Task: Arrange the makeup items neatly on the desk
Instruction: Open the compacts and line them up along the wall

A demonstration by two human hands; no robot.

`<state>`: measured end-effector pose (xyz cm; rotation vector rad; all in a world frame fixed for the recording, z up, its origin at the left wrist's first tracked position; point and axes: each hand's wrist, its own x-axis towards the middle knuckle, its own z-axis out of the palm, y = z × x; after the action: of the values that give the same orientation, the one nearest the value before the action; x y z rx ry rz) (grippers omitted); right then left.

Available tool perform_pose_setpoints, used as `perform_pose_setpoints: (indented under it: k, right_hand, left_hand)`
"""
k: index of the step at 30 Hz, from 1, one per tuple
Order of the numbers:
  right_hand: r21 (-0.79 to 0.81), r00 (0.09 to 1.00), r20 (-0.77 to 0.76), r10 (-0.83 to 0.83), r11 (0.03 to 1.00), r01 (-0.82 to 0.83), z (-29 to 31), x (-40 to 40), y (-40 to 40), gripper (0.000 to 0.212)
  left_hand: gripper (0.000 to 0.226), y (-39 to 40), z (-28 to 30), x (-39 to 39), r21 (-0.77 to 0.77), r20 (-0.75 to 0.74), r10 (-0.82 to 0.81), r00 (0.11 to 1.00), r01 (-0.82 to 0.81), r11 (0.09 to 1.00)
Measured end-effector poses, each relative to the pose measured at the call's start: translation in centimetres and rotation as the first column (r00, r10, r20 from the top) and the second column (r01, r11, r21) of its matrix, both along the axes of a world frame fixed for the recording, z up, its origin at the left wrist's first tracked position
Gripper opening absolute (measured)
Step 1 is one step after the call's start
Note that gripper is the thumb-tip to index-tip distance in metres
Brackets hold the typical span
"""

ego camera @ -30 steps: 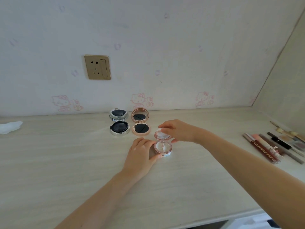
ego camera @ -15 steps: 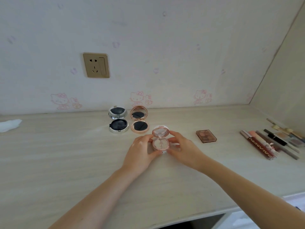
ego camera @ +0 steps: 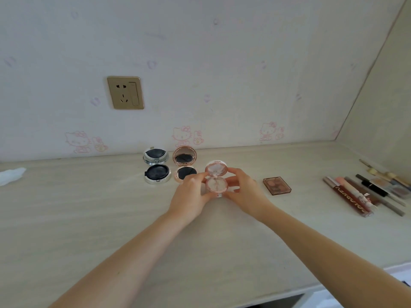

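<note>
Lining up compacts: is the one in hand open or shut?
Open: the pink compact shows its lid raised behind its base, between both hands.

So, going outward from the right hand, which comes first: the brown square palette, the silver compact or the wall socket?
Measured from the right hand in the head view:
1. Brown square palette, just to its right on the desk.
2. Silver compact, to the left, past the rose-gold compact.
3. Wall socket, up on the wall, far left.
</note>
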<state>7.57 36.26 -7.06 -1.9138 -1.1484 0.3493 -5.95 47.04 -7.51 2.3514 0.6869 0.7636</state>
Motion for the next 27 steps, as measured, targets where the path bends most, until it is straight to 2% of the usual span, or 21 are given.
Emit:
perform_pose_setpoints:
  k: [5,9,17,21,27]
  right_hand:
    - [0.003,1.0,0.003,-0.028,1.0,0.028,0.7,1.7,2.2,0.068]
    - [0.016,0.999,0.019,-0.03,0.999,0.03,1.1,2.9,4.0,0.068]
    - [0.012,0.997,-0.074,-0.039,0.999,0.04,-0.4,3.8,5.9,0.063]
    - [-0.023,0.997,-0.066,-0.03,0.999,0.029,-0.8,4.1,6.1,0.064]
    - [-0.052,1.0,-0.023,-0.005,0.999,0.004,-0.6,4.1,6.2,0.068]
  left_hand:
    - [0.057,1.9,0.7,2.1,0.026,-0.06,0.05,0.997,-0.048,0.998]
    - [0.054,3.1,0.9,3.7,0.194,-0.115,0.12,0.986,-0.097,0.976]
    - [0.054,4.4,-0.1,5.1,0.277,-0.193,0.186,0.964,-0.128,0.952]
    - [0.047,4.6,-0.8,4.8,0.38,-0.196,0.211,0.958,-0.124,0.917]
    - [0.044,4.8,-1.2,4.4,0.371,-0.17,0.198,0.965,-0.123,0.921]
